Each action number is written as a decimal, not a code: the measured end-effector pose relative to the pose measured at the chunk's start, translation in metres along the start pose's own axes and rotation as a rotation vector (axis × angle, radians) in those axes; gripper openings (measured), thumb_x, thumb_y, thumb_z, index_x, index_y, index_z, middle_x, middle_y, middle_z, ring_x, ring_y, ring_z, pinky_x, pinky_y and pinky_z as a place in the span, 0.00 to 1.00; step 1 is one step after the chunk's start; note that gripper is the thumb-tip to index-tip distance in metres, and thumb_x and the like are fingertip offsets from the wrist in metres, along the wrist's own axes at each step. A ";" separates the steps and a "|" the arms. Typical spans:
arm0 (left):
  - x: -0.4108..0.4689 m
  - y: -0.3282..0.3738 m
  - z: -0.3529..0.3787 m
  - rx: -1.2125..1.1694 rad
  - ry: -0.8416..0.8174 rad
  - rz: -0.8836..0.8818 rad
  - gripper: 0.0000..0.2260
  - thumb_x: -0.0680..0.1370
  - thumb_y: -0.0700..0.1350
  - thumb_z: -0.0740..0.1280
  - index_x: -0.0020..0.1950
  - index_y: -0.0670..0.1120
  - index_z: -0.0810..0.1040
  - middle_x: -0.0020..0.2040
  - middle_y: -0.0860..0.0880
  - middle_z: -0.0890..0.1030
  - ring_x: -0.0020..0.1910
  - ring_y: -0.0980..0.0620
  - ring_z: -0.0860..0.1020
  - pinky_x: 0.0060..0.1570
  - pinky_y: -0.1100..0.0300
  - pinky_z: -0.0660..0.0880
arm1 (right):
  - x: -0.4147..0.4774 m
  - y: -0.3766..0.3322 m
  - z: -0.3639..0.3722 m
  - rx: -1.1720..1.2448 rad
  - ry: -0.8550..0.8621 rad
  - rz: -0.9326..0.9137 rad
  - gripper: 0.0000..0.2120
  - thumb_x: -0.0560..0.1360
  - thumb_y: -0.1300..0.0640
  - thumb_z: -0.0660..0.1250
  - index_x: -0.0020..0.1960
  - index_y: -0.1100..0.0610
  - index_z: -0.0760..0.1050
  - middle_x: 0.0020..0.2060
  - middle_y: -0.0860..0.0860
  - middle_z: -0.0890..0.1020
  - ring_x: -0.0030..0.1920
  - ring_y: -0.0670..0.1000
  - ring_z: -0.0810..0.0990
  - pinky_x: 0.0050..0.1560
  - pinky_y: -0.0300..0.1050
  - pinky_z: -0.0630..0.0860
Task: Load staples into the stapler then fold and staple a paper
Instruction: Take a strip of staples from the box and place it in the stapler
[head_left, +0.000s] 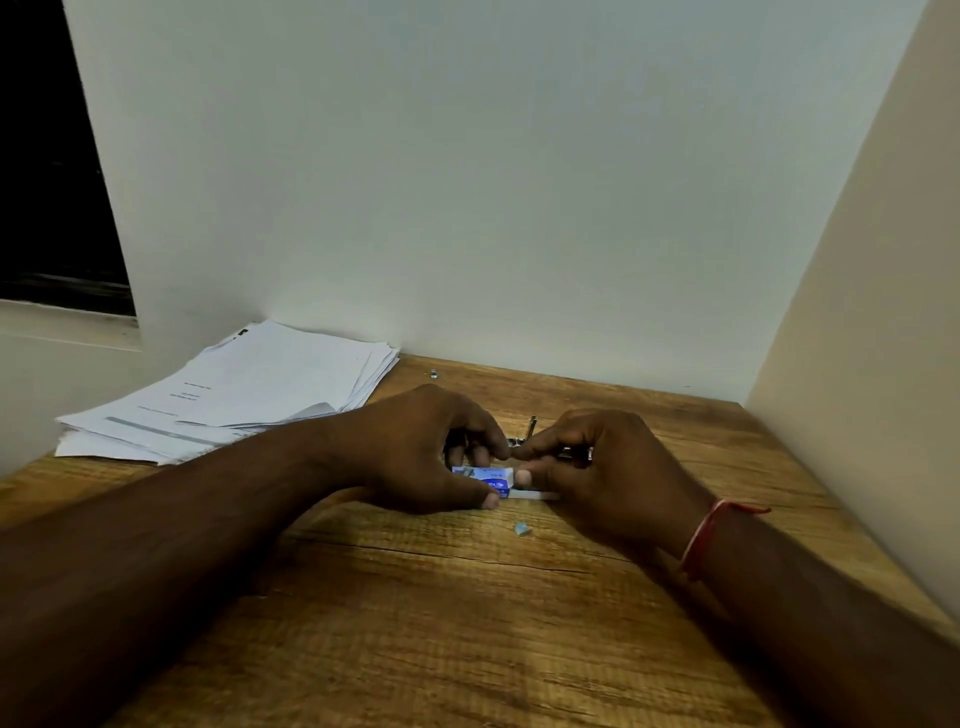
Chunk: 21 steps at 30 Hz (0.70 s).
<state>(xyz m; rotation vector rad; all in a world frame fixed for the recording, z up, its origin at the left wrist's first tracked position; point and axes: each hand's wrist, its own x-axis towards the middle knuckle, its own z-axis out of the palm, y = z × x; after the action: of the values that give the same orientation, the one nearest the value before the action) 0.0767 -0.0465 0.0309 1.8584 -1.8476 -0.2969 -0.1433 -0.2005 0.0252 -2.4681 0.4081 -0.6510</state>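
Note:
A small blue and white staple box (488, 477) lies on the wooden desk (426, 613) between my hands. My left hand (415, 452) grips the box, thumb along its near side and fingers curled over the top. My right hand (602, 467) curls round a white inner tray (535, 496) that sticks out of the box's right end. Behind my fingers shows a metal part of the stapler (530, 431), mostly hidden. A stack of white printed papers (244, 395) lies at the back left of the desk.
A small pale blue scrap (521, 530) lies on the desk just in front of my hands. A tiny metal bit (434, 373) sits near the back wall. Walls close the desk at the back and on the right. A dark window is at the upper left.

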 end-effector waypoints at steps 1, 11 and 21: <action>0.000 0.000 -0.001 0.003 0.004 0.000 0.18 0.74 0.58 0.83 0.62 0.58 0.87 0.51 0.59 0.87 0.47 0.54 0.85 0.49 0.51 0.86 | 0.001 0.001 -0.004 -0.002 0.020 -0.002 0.04 0.75 0.49 0.81 0.50 0.42 0.91 0.42 0.37 0.88 0.45 0.37 0.84 0.41 0.31 0.75; -0.007 -0.003 -0.024 0.046 -0.047 -0.018 0.14 0.73 0.57 0.85 0.53 0.54 0.88 0.47 0.55 0.88 0.39 0.63 0.82 0.39 0.63 0.79 | 0.003 0.010 -0.042 -0.128 -0.104 0.096 0.03 0.78 0.51 0.79 0.51 0.44 0.91 0.44 0.38 0.89 0.46 0.38 0.85 0.46 0.34 0.78; -0.005 0.002 -0.019 0.018 -0.065 0.000 0.13 0.75 0.52 0.85 0.57 0.52 0.90 0.46 0.54 0.89 0.38 0.59 0.84 0.41 0.59 0.82 | 0.001 -0.004 -0.023 0.088 -0.164 0.308 0.03 0.77 0.55 0.80 0.51 0.49 0.90 0.40 0.48 0.91 0.36 0.41 0.85 0.39 0.36 0.78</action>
<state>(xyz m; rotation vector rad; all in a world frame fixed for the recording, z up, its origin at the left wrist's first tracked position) 0.0835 -0.0383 0.0471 1.8816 -1.8985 -0.3458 -0.1535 -0.2079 0.0443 -2.2879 0.6628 -0.3298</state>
